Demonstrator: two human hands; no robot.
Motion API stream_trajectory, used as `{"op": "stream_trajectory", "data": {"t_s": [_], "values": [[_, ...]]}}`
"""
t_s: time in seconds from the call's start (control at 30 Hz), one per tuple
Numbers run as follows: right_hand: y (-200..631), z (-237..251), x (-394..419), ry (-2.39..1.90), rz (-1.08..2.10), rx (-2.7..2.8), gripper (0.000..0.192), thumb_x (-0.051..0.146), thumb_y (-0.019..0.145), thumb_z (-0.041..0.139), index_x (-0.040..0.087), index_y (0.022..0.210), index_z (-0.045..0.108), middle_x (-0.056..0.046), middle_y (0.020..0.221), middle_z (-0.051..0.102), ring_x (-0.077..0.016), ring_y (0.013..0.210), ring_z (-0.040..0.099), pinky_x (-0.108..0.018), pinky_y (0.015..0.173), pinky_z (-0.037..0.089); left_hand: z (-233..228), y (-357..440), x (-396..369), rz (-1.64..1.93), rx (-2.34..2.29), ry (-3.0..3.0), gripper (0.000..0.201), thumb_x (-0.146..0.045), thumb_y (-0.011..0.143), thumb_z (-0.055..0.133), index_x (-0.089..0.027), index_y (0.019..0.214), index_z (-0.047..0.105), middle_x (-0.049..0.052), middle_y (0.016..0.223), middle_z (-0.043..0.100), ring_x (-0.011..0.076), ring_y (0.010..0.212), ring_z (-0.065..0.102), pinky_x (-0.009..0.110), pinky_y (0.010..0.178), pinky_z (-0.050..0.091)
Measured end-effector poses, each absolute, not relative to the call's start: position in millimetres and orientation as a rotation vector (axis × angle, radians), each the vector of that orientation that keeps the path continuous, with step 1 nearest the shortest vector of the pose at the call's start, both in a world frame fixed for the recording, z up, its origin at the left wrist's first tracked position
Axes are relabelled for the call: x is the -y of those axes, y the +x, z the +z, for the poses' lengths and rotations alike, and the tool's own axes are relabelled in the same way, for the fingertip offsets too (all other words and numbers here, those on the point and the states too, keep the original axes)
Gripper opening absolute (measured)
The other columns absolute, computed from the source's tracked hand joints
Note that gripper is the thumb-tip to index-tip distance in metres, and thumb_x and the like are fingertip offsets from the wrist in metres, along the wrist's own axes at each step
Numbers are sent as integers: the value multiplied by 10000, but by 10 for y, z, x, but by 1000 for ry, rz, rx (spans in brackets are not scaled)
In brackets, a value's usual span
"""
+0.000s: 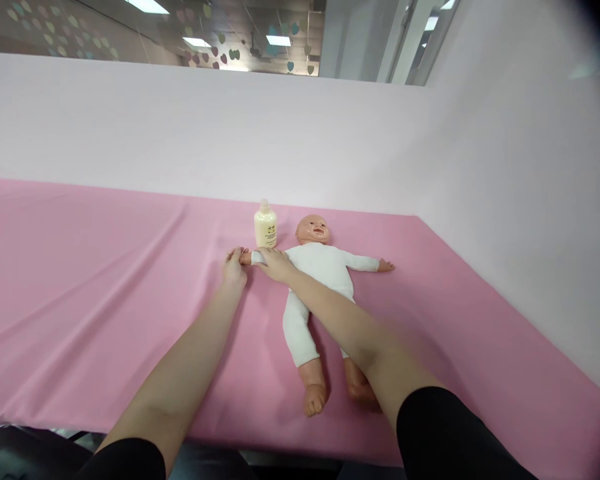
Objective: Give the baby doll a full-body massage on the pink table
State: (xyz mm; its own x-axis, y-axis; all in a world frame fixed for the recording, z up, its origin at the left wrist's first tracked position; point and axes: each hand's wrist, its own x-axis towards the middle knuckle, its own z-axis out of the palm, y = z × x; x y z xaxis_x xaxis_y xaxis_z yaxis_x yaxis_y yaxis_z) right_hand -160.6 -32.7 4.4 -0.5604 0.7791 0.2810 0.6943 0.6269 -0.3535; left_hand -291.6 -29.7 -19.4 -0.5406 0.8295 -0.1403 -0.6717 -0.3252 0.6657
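Doll [325, 267], a baby figure in a white sleeved suit, lies on its back on the pink cloth [105, 280] with its head pointing away from the person and its bare feet toward them. Both hands meet at the doll's outstretched arm on the left of the view. The left hand [235, 267] rests at the very end of that arm, fingers curled about the doll's small hand, which shows as a bit of bare plastic between the two hands; how firmly the fingers close cannot be told. The right hand [275, 261] crosses over the doll's body from the near right and lies palm down on the white sleeve just inward of the left hand, fingers fairly flat and laid along the sleeve rather than wrapped round it. The right forearm passes over the doll's belly and one leg, hiding part of them. Just beyond the two hands, close beside the doll's head, stands a small cream bottle [265, 227] with a pale cap, upright and touched by neither hand. The doll's other arm stretches out free, well away from both hands. A pale pink wall [280, 133] rises behind the cloth.
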Motion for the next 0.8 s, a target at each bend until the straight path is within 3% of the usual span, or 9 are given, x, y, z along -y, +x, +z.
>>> {"op": "stream_trajectory", "data": {"t_s": [0.27,0.8], "values": [[-1604,26,309,-1174,269,2437,367,381,921,476,213,1247,463,-101,1232,586,-273,1120,535,-430,930,401,-184,-2937,240,1844,-861,196,394,-265,966,307,-156,662,533,45,703,581,103,682,608,225,754,498],[-1611,55,320,-1200,266,2432,373,362,921,479,213,1262,454,-100,1244,581,-262,1114,539,-419,930,405,-202,-2919,251,1782,-782,281,278,-267,899,456,-158,649,509,37,662,578,129,625,590,265,683,502]]}}
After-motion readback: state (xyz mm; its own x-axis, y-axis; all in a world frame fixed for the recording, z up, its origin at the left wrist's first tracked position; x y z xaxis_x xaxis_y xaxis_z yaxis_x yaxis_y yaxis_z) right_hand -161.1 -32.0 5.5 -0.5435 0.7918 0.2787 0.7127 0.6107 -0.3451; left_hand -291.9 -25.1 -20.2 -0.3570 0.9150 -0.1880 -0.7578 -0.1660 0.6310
